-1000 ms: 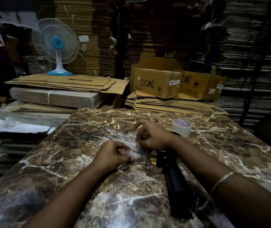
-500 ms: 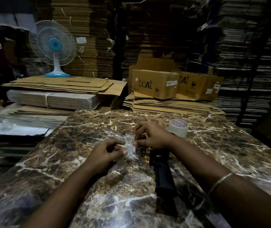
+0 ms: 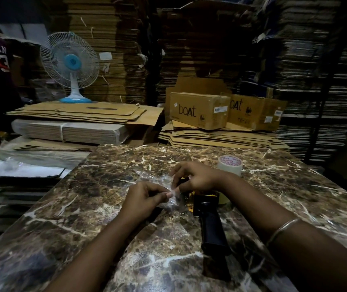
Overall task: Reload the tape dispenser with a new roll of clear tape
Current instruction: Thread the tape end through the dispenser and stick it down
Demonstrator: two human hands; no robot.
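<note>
Clearing crumpled tape [image 3: 169,193] from the dispenser [image 3: 207,209], pinched in both hands.
Left hand [image 3: 145,199] and right hand [image 3: 198,178] grip it; new roll [image 3: 230,165] waits behind on table [image 3: 105,207], not yet loaded.

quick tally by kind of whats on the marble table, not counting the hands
Tape rolls: 1, the white-sided tape roll standing behind the right hand
Tape dispensers: 1, the black-handled tape dispenser
Crumpled clear wrap: 1, the clear wrap pinched by the left hand
Total: 3 on the marble table
</note>
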